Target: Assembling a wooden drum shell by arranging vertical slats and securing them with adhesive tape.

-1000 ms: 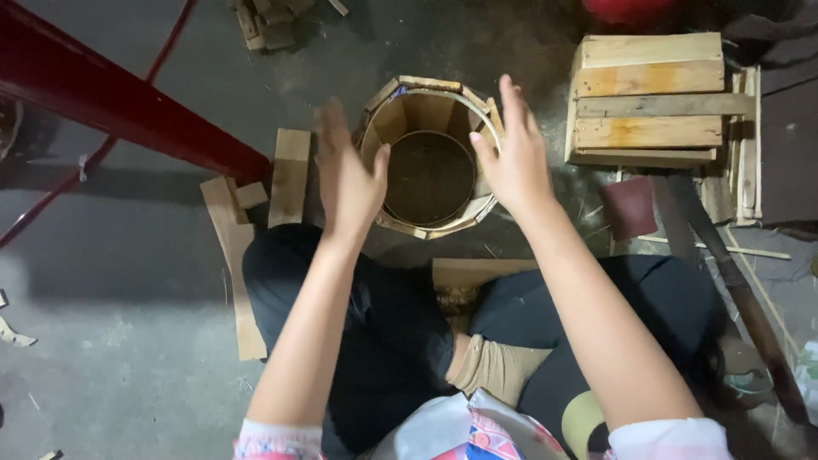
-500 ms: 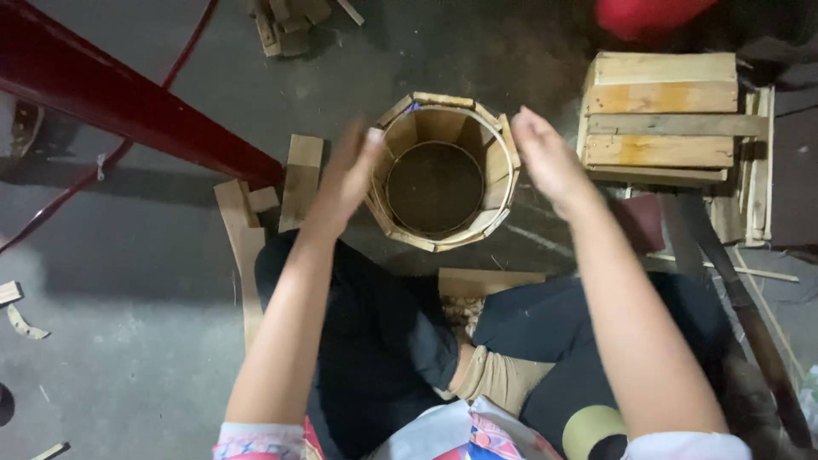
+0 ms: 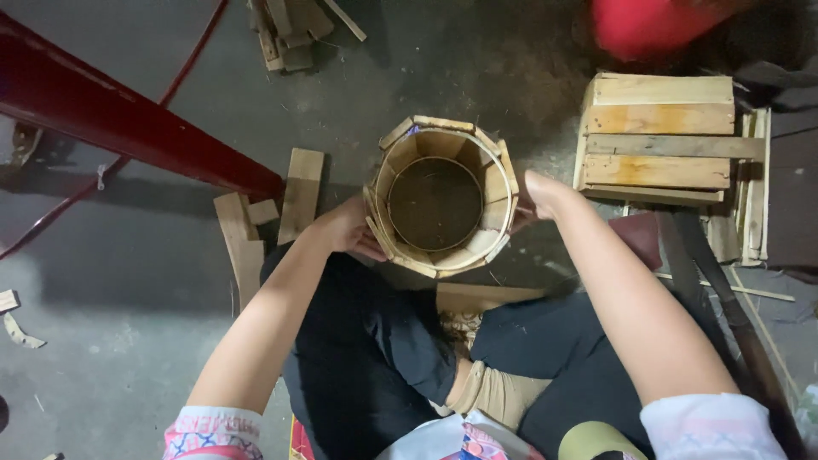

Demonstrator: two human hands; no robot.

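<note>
Seated on the floor (image 3: 128, 281), legs in dark trousers drawn up. Between the knees, a small wooden barrel (image 3: 440, 196) standing upright on the concrete, open mouth up, built of short slats with a thin hoop inside the wall. Left hand (image 3: 345, 230) pressed flat against the barrel's left side, fingers curled onto the slats low on the wall. Right hand (image 3: 537, 198) cupped against the right side, palm touching the wood, fingers hidden behind the rim. Loose slats (image 3: 300, 194) lying just left of the barrel, near the left wrist. Stacked wooden boards (image 3: 660, 136) to the right, well apart from the right hand. A red metal beam (image 3: 111, 119) slanting across the upper left. More wood scraps (image 3: 285, 34) at the top.
</note>
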